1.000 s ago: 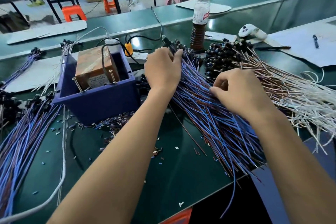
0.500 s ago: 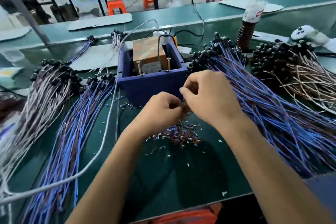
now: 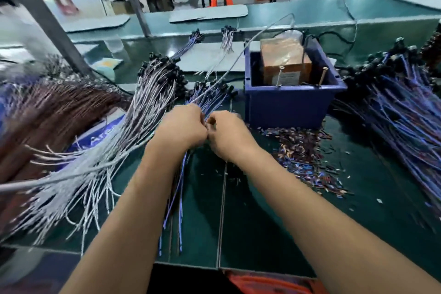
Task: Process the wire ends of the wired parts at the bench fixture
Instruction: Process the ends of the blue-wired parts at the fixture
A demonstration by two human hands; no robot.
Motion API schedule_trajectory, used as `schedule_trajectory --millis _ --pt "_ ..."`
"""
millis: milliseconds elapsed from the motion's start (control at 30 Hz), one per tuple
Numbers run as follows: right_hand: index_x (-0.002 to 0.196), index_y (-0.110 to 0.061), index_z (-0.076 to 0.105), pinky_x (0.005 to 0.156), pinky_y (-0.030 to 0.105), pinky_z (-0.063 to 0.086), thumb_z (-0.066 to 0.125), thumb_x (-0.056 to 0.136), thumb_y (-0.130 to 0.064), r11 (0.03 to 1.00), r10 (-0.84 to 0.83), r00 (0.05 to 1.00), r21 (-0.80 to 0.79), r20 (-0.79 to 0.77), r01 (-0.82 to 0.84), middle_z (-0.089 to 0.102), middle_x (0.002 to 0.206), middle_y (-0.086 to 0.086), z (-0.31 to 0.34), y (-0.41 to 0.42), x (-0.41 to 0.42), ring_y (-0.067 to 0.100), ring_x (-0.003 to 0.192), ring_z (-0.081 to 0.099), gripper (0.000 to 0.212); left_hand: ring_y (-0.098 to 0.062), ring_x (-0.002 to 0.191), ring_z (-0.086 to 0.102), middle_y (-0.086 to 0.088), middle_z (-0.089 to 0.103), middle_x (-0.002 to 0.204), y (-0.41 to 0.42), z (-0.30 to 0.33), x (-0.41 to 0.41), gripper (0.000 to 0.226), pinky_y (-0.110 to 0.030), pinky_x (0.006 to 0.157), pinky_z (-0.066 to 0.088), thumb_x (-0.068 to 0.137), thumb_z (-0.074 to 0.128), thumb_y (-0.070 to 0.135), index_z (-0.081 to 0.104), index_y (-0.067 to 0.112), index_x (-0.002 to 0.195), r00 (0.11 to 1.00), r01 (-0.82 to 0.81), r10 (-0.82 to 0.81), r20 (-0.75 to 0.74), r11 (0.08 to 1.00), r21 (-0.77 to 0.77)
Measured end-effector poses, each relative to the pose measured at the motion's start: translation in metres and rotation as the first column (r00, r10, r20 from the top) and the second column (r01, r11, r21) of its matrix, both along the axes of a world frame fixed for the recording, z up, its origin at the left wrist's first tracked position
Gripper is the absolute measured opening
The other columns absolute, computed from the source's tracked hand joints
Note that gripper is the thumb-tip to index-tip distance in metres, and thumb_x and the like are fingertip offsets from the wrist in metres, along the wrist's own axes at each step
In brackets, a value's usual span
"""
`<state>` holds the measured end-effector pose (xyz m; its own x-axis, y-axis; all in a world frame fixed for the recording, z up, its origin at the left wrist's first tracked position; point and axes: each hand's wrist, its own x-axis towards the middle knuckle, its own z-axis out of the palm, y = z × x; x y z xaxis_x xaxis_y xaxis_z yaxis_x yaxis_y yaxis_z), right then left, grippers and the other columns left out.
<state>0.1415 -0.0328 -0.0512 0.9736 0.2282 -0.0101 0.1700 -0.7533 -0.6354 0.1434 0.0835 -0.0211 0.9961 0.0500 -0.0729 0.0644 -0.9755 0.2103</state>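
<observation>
Two bare hands meet at bench centre, just left of the fixture. Left hand [image 3: 182, 127] and right hand [image 3: 226, 133] touch knuckle to knuckle, fingers of both curled in and pinched on a thin bundle of blue and brown insulated wires [image 3: 177, 200]. Bundle's long axis runs near to far: cut ends point toward the near edge of the dark green bench mat [image 3: 262, 222], far ends hidden inside the fists.

Fixture: dark blue, square, open-topped plastic bin [image 3: 290, 102], right of and beyond the hands, holding an upright copper-brown block [image 3: 285, 58] with a pale label on its near face; print too small to read. Two thin metal pins stand at the block's near side.

Loose heap of short blue and brown insulation clippings [image 3: 307, 157] lies on the mat, just near the bin and right of the right hand.

Left of the hands, a fanned pile of grey-white wires with small black end caps [image 3: 133, 131], caps far, cut ends near. Further left, a brown wire pile [image 3: 55, 112], motion-blurred. At far right, a large heap of blue wires with black caps [image 3: 401, 112], caps far.

A pale grey cable [image 3: 241, 56] arcs from the far side of the bin toward the near left.
</observation>
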Motion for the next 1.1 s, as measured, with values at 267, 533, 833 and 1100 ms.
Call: schedule_trajectory --millis 267,533,833,1100 --pt "0.12 -0.01 0.054 0.063 0.035 0.039 0.051 0.104 -0.034 0.994 -0.065 0.983 -0.076 0.172 0.079 0.069 0.104 0.017 -0.015 0.011 -0.011 0.041 0.094 0.068 0.028 -0.038 0.106 0.066 -0.014 0.07 0.109 -0.01 -0.009 0.055 0.017 -0.042 0.087 0.054 0.089 0.071 0.019 0.071 0.013 0.105 0.979 0.003 0.0 0.205 1.0 -0.015" --pt "0.12 -0.01 0.061 0.089 0.04 0.049 0.034 0.109 -0.048 0.879 0.264 0.896 -0.471 0.357 -0.071 0.06 0.114 0.014 -0.03 0.012 -0.04 0.032 0.107 0.058 0.048 -0.044 0.107 0.065 -0.023 0.067 0.11 -0.033 -0.012 0.08 0.018 -0.045 0.082 0.053 0.087 0.068 0.003 0.067 0.001 0.105 0.985 0.064 -0.083 0.149 0.99 0.127" --pt "0.083 -0.019 0.051 0.069 0.041 0.051 0.045 0.107 -0.05 0.965 0.08 0.918 -0.261 0.388 0.026 0.067 0.093 0.012 -0.015 -0.046 -0.018 0.039 0.082 0.067 0.039 -0.043 0.107 0.066 -0.021 0.069 0.113 -0.026 -0.017 0.076 0.029 -0.042 0.083 0.052 0.086 0.059 0.003 0.073 0.008 0.111 0.981 -0.041 0.037 0.188 0.999 0.017" --pt "0.086 -0.021 0.062 0.067 0.036 0.043 0.051 0.101 -0.059 0.903 0.327 0.874 -0.392 0.361 -0.176 0.068 0.093 0.006 -0.023 -0.033 -0.027 0.035 0.089 0.067 0.043 -0.04 0.102 0.064 -0.021 0.066 0.114 -0.025 -0.004 0.07 0.025 -0.037 0.081 0.051 0.095 0.038 0.004 0.048 -0.001 0.117 0.937 -0.15 0.292 0.192 0.831 -0.536"
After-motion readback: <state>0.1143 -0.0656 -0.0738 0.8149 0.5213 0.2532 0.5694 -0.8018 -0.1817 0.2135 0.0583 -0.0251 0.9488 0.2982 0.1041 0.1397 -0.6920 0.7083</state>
